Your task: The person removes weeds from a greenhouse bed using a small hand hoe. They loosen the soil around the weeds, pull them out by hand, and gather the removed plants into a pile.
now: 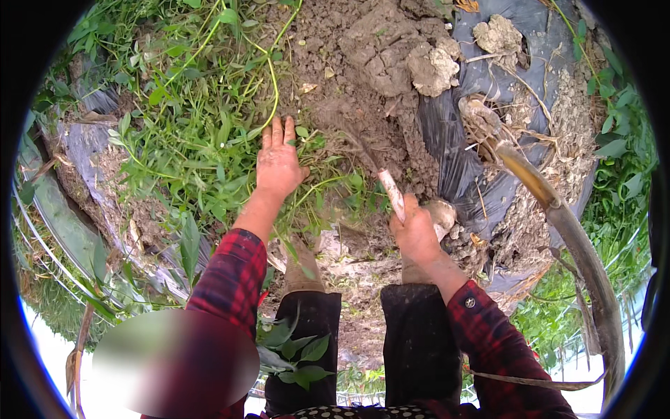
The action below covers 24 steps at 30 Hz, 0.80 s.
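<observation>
My left hand [280,162] lies on the green weeds [209,140], its fingers stretched out and pointing away from me. Nothing shows in its grasp. To the right, my right hand [417,230] is wrapped round the pale, dirt-stained handle of a sickle [391,194]. A thin dark blade runs from the handle up and left over the soil; its tip is blurred and hard to make out. Between the hands, a few leafy stems [328,183] spread over the ground. One long vine [272,77] arches down close to my left fingertips.
Bare brown soil [342,63] with big clods [433,66] lies ahead. Torn black plastic sheeting [447,133] covers the bed at right, where a thick dry stalk [558,209] curves toward me. Leafy plants [307,359] stand by my legs. More sheeting [87,150] shows at left.
</observation>
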### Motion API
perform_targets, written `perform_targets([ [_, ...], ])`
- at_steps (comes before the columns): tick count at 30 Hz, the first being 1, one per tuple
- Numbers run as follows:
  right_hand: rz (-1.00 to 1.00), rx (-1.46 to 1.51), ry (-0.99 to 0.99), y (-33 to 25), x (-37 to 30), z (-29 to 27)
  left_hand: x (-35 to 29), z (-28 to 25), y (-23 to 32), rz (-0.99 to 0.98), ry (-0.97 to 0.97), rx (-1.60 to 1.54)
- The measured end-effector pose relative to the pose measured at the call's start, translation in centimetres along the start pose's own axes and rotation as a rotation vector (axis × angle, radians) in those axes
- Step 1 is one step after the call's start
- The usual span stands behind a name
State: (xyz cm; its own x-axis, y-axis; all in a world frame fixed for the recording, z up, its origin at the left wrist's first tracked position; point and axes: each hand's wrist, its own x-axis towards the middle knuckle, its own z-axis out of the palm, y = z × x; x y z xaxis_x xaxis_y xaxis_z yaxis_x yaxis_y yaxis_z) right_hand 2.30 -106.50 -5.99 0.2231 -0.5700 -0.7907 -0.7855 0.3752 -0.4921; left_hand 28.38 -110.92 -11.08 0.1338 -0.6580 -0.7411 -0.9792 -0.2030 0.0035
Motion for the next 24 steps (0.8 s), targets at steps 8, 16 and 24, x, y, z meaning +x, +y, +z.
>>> perform_targets([
  [8, -0.015, -0.215, 0.044, 2.1, -0.5, -1.5, -1.6, 2.1, 1.5, -0.08, -0.134, -0.111],
  [16, 0.005, -0.168, -0.145, 3.0, -9.1, -3.0, -8.6, 6.1, -1.3, 0.239, -0.228, 0.029],
  [24, -0.114, -0.022, 0.057, -2.7, -0.9, -1.6, -11.5, 7.1, -7.1, 0.246, -0.188, 0.022],
])
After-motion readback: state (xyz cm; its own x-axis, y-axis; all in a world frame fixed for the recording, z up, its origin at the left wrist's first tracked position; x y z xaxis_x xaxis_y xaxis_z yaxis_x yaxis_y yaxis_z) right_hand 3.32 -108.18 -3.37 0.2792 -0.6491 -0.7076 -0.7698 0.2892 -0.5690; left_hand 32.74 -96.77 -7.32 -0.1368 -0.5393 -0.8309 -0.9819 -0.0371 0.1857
